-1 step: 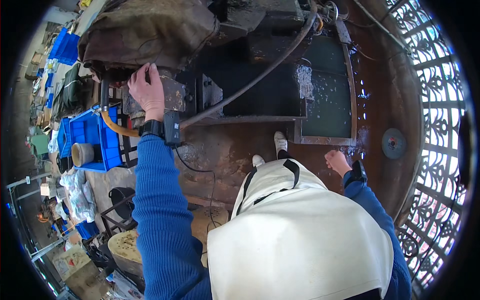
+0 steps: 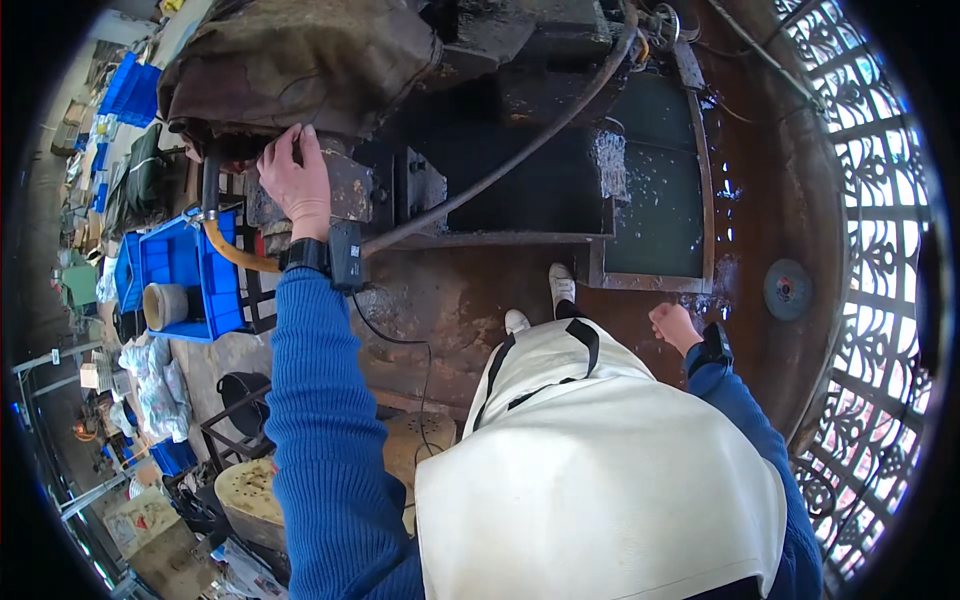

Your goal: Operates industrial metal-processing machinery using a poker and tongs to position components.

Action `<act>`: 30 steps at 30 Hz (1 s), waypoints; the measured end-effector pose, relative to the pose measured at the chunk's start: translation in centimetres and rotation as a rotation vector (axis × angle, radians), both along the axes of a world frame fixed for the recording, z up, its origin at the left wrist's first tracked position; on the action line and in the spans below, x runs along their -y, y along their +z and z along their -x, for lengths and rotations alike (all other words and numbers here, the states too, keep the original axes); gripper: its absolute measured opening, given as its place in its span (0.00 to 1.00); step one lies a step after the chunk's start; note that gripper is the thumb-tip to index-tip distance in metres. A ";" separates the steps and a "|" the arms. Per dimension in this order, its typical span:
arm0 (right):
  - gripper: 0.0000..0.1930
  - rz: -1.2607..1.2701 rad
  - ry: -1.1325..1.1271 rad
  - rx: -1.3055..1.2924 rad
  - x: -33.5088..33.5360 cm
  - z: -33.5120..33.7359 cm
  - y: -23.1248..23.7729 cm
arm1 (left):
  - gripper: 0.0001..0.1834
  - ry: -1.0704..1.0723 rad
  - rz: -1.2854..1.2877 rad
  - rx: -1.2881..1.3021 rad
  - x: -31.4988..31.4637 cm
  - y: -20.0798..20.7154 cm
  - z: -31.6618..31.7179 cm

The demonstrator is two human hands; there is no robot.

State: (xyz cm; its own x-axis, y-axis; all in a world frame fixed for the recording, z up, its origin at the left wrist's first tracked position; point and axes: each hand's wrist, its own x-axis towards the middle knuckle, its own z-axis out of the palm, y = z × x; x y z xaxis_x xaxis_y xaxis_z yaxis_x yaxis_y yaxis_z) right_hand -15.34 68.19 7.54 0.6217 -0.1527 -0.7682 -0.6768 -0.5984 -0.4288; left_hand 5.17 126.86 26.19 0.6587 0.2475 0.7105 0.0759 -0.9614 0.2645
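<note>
My left hand (image 2: pixel 297 180) is raised to the lower edge of a worn brown leather-like cover (image 2: pixel 290 65), draped over the machine at the upper left. Thumb and fingers are closed at that edge, seemingly pinching it; the fingertips are partly hidden. Just beneath sits the rusty metal block (image 2: pixel 348 190) of the machine. My right hand (image 2: pixel 675 325) hangs in the air on the right, loosely curled, with nothing visible in it. It is nearest to the greenish tray (image 2: pixel 655 235) of the machine. Each wrist wears a black band with a device.
A grey hose (image 2: pixel 530 155) arcs across the machine; an orange hose (image 2: pixel 235 255) bends beside the left forearm. Blue crates (image 2: pixel 220 280) stand at left, one holding a beige pot (image 2: pixel 165 306). A thin black cable (image 2: pixel 395 340) hangs from the left wrist. A grey disc (image 2: pixel 788 289) lies at right.
</note>
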 end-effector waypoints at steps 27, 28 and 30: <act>0.15 -0.055 -0.381 0.337 2.1 -20.1 0.1 | 0.10 -0.018 -0.043 -0.060 0.9 0.8 -0.4; 0.18 0.003 -0.342 0.454 2.5 -23.5 1.2 | 0.10 -0.020 -0.031 -0.063 1.1 0.7 -0.4; 0.18 0.071 -0.320 0.585 2.6 -30.7 4.9 | 0.10 -0.009 -0.019 -0.095 1.0 0.9 -0.6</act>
